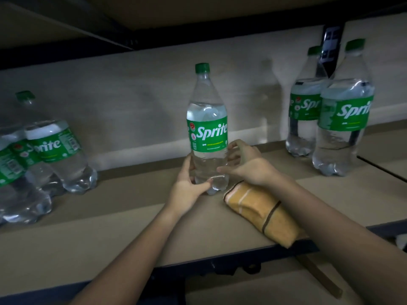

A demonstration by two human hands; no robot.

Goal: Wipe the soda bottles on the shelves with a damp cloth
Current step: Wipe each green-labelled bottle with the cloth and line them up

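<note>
Two hands cup the upright Sprite bottle [207,137] low down (left grip [187,186] curled round it, right grip [244,161] loosely round it)

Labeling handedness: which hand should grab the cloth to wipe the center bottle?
Right, probably. The right hand is directly above the cloth, fingers only loosely round the bottle. The left hand grips the bottle's base and can steady it.
</note>
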